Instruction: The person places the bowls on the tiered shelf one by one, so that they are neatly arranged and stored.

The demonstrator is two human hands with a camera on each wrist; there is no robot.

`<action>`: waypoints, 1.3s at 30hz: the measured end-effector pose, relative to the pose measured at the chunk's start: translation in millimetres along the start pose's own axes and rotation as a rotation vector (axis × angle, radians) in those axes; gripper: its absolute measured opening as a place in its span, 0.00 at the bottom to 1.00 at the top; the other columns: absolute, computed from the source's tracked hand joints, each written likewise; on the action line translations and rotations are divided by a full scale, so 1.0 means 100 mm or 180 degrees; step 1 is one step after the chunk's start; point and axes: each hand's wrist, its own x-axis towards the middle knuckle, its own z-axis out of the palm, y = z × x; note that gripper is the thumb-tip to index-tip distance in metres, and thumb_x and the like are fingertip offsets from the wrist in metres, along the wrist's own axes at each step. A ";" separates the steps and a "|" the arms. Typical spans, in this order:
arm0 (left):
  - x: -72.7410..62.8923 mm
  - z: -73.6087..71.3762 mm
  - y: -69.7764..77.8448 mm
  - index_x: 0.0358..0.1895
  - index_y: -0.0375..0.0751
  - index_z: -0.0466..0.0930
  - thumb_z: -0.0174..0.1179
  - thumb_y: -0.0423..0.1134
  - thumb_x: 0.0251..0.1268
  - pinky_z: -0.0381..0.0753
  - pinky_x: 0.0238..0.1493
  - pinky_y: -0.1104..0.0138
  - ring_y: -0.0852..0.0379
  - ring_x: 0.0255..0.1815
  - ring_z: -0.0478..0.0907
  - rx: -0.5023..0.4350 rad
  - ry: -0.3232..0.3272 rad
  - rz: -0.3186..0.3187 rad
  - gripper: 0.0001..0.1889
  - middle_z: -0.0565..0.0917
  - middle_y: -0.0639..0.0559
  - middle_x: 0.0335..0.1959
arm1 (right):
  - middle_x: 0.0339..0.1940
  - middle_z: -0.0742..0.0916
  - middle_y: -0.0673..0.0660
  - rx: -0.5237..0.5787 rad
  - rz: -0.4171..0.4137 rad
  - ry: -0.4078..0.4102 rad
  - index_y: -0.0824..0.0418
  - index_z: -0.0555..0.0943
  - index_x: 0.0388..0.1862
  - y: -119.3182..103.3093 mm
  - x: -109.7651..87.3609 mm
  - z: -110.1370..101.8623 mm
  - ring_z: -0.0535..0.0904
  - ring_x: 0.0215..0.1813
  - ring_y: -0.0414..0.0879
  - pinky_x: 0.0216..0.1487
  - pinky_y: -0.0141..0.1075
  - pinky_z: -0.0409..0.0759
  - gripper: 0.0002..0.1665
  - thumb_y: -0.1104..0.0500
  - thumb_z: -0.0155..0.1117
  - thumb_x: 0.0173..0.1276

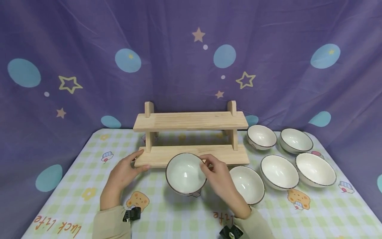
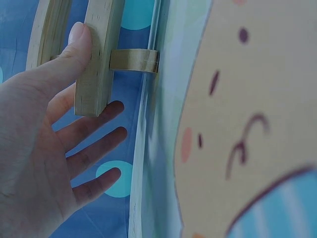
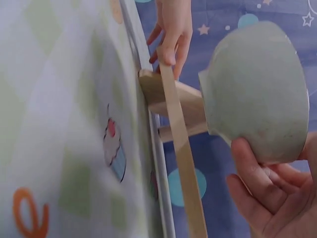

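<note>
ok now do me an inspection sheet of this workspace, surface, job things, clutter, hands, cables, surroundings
surface: checked tablecloth with printed cartoons and lettering
job's things: two-tier wooden rack; one dark-rimmed bowl held off the table in front of it; five other bowls standing upright on the right
clutter: nothing seen
left hand: holds the left end of the rack's lower shelf
right hand: grips the raised bowl at its right side
cables: nothing seen
surroundings: purple curtain with stars and blue spots behind the table
</note>
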 end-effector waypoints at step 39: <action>0.01 0.02 0.00 0.77 0.49 0.60 0.62 0.70 0.57 0.65 0.63 0.36 0.31 0.71 0.62 -0.0032 0.0027 -0.0074 0.48 0.64 0.33 0.73 | 0.31 0.82 0.55 0.0254 0.0009 0.0101 0.63 0.81 0.56 -0.46 0.64 0.08 0.70 0.25 0.45 0.25 0.33 0.68 0.18 0.61 0.56 0.70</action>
